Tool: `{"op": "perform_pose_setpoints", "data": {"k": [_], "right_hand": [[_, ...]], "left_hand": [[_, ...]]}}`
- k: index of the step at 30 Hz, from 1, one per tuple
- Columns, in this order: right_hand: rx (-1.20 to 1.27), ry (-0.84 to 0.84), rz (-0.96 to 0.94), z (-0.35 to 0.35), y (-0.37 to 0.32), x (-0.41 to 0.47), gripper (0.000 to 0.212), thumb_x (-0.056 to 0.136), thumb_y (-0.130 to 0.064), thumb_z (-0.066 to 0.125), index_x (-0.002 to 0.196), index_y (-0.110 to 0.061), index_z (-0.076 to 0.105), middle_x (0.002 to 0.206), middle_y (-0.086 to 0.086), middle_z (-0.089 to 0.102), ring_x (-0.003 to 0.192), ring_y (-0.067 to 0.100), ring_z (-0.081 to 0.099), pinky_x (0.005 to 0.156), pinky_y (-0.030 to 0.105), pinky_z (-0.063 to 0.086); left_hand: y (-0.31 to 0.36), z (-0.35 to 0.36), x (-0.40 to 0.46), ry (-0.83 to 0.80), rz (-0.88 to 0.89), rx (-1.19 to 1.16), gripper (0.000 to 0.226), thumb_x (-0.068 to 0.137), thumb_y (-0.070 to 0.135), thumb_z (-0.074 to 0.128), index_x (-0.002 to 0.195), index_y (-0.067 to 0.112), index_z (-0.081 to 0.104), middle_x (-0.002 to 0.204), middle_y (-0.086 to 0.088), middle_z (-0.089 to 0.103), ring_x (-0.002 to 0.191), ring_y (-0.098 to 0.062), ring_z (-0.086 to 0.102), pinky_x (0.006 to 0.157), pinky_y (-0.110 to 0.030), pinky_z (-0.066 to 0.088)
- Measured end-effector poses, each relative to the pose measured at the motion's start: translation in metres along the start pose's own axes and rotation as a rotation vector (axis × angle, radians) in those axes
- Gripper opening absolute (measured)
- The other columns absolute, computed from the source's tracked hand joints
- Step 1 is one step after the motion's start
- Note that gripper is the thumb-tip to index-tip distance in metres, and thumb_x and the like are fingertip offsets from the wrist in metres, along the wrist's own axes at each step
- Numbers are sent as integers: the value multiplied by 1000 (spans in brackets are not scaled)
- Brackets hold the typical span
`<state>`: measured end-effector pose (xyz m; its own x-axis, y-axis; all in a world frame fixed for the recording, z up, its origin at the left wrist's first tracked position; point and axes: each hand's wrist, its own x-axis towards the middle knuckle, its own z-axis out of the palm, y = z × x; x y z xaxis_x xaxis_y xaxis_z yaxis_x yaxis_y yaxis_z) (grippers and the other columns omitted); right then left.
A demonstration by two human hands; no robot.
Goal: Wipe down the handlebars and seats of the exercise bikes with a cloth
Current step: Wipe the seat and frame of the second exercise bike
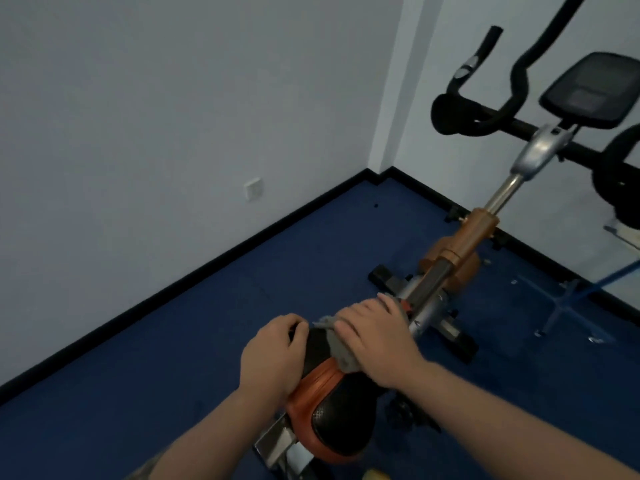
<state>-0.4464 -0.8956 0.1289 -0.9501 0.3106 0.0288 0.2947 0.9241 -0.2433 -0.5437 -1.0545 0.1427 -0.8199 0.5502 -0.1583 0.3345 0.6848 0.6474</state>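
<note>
An exercise bike stands in front of me, its black and orange seat point(332, 407) low in the middle of the view. My left hand point(273, 355) grips the seat's left side near the nose. My right hand point(374, 330) lies over a grey cloth point(341, 351) and presses it onto the front of the seat; the fingers look fairly flat. The black handlebars point(485, 109) and a dark console point(588, 91) rise at the upper right on a silver and orange post point(481, 230).
Blue carpet point(242, 323) covers the floor, edged by a black skirting board under pale walls. A wall socket point(253, 188) sits low on the left wall. Another machine's black part point(620, 181) and a blue metal frame point(568, 299) stand at the right.
</note>
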Motion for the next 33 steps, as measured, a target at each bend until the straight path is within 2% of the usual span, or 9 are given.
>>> {"op": "perform_pose_setpoints", "data": {"k": [3,6,9,12,16,20,22,29,33], "right_hand": [[106,-117,-81,-15,46,11,42,98,-55,23,85,-30,55,85,-12,60,85,12,53,82,33,40],[92,-134,170,-16,50,26,41,100,-44,33,74,-23,56,81,-1,62,85,25,58,71,37,42],[-217,-32,149,-4,0,17,35,93,-35,39,79,-22,69,77,-2,67,78,26,62,73,39,40],[-12,100,-66,10,-25,-11,40,96,-42,29,105,-29,66,100,-9,68,95,18,61,97,44,36],[18,75,-388,6,20,-32,48,100,-42,26,142,-27,43,140,-10,49,129,11,43,110,43,24],[-70,72,-230,-7,52,-3,45,98,-46,21,106,-28,62,101,-10,63,98,18,60,88,38,42],[-90,-27,-71,-15,30,11,44,97,-44,20,89,-26,59,93,-5,65,93,23,61,79,38,38],[29,-180,-358,-8,-31,7,49,102,-48,20,146,-29,34,145,-8,45,127,16,46,102,37,36],[90,-467,-291,-22,-20,32,50,99,-58,17,139,-36,38,138,-5,53,120,21,53,94,39,43]], "left_hand": [[2,0,-3,62,-73,6,26,100,39,40,100,31,65,99,16,61,85,-2,53,68,-25,38],[2,4,-6,139,-151,-28,26,100,37,40,99,31,65,97,16,61,83,-1,52,67,-26,39],[2,10,-9,240,-248,-154,26,100,33,40,100,30,65,99,15,62,87,-4,54,68,-26,42],[8,19,-18,337,-308,-317,26,102,28,38,101,26,64,102,10,63,95,-8,57,68,-19,39],[21,40,-51,430,-290,-252,39,103,30,36,138,17,45,145,2,42,135,-15,35,107,-26,29],[38,57,-84,428,-331,-255,66,100,42,36,154,22,5,161,8,4,147,-10,6,117,-31,14],[37,63,-92,438,-323,-270,72,99,44,39,153,26,-5,161,10,-2,147,-9,5,118,-35,15],[27,74,-118,437,-239,-402,87,92,44,55,147,39,-12,160,15,2,144,-3,9,119,-28,15],[20,74,-123,381,-224,-331,96,90,52,55,149,35,-19,160,15,0,145,-5,9,117,-25,13]]}}
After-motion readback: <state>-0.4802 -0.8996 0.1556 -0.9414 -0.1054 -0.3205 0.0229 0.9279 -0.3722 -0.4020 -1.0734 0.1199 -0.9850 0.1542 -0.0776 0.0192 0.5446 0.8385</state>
